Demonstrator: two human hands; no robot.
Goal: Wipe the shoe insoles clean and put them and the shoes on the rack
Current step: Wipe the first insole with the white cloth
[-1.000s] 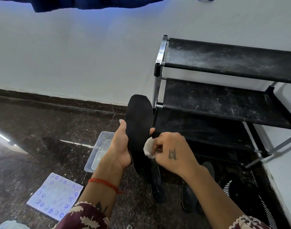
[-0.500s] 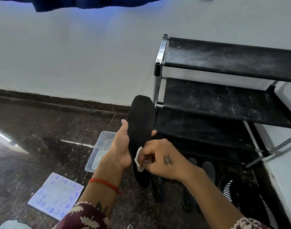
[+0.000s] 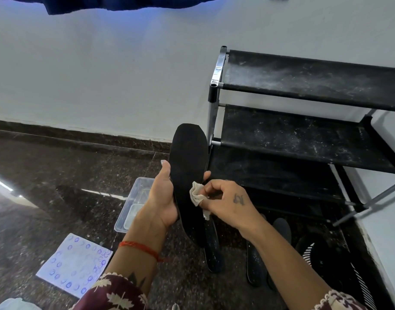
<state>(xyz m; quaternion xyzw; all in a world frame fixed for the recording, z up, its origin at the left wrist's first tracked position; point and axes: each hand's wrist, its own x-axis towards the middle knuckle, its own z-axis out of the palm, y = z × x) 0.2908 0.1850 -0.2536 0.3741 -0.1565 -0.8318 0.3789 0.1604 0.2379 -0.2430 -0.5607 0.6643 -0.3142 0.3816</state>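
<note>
The left hand (image 3: 163, 195) grips a black insole (image 3: 188, 166) upright just left of the rack (image 3: 304, 139), thumb and fingers curled round its edges; the right hand (image 3: 225, 200) pinches a pale cloth (image 3: 197, 194) against its face; more insoles (image 3: 212, 249) lie on the floor below.

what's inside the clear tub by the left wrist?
The clear tub holds a pale whitish patch, liquid or cloth unclear. Its near-right part is hidden behind the left hand.

A black insole (image 3: 188, 166) stands upright beside the dusty black rack (image 3: 304, 139), white cloth (image 3: 197, 194) against it.
</note>
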